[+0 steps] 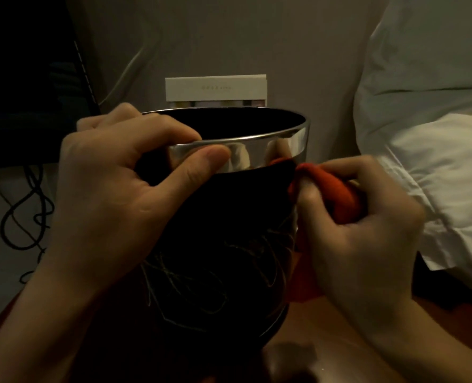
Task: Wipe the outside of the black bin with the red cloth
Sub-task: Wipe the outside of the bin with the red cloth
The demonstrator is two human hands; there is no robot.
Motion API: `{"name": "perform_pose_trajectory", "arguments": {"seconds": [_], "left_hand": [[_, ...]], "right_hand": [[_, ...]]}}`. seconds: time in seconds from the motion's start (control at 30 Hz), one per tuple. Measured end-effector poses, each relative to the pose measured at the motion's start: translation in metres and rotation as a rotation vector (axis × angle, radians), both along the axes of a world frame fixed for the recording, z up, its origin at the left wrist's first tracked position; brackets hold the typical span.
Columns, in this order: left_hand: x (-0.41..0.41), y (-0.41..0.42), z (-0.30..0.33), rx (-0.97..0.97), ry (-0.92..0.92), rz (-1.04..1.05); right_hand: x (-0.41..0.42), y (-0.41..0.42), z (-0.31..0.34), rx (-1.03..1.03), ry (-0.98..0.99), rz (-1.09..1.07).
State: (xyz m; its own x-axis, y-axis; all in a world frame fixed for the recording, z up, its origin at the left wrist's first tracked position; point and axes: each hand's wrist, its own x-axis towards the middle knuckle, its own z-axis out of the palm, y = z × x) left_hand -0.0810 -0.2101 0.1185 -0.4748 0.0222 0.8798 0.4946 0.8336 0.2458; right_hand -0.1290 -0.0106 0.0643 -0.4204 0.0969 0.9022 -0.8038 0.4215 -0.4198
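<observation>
The black bin [223, 244] fills the middle of the head view; it has a shiny silver rim band and pale scratch marks low on its side. My left hand [113, 194] grips the rim on the left, fingers over the edge and thumb on the silver band. My right hand [359, 230] holds the bunched red cloth [331, 189] and presses it against the bin's right side just under the silver band. A tail of the cloth hangs down beside the bin's lower right.
White bedding [436, 134] lies at the right. A white box [215, 88] stands against the wall behind the bin. Black cables [24, 214] dangle at the left under a dark object. The bin rests on a wooden surface [326, 327].
</observation>
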Motion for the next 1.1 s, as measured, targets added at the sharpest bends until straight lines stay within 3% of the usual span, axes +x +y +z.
{"name": "perform_pose_trajectory", "arguments": {"seconds": [0.13,0.3,0.5,0.67,0.8,0.97,1.1], "left_hand": [[-0.002,-0.002,-0.001,0.008,-0.008,0.003],[-0.002,0.001,-0.001,0.01,0.005,0.011],[-0.001,0.001,0.0,0.007,0.008,0.018],[0.001,0.003,0.001,-0.022,0.014,0.033],[0.0,0.002,0.001,-0.022,0.004,0.036],[0.001,0.004,0.0,-0.021,0.005,0.027],[0.003,0.005,0.0,-0.016,0.013,0.024]], "right_hand": [[0.015,-0.011,-0.008,0.141,0.112,0.084],[-0.003,0.002,-0.002,0.033,0.048,0.011],[0.017,-0.02,-0.012,0.193,0.14,0.083],[0.005,-0.004,0.0,0.107,0.138,-0.022],[0.019,-0.022,-0.03,0.279,0.19,0.06],[0.011,-0.009,-0.013,0.169,0.241,0.0],[0.024,-0.027,-0.044,0.359,0.221,0.029]]}}
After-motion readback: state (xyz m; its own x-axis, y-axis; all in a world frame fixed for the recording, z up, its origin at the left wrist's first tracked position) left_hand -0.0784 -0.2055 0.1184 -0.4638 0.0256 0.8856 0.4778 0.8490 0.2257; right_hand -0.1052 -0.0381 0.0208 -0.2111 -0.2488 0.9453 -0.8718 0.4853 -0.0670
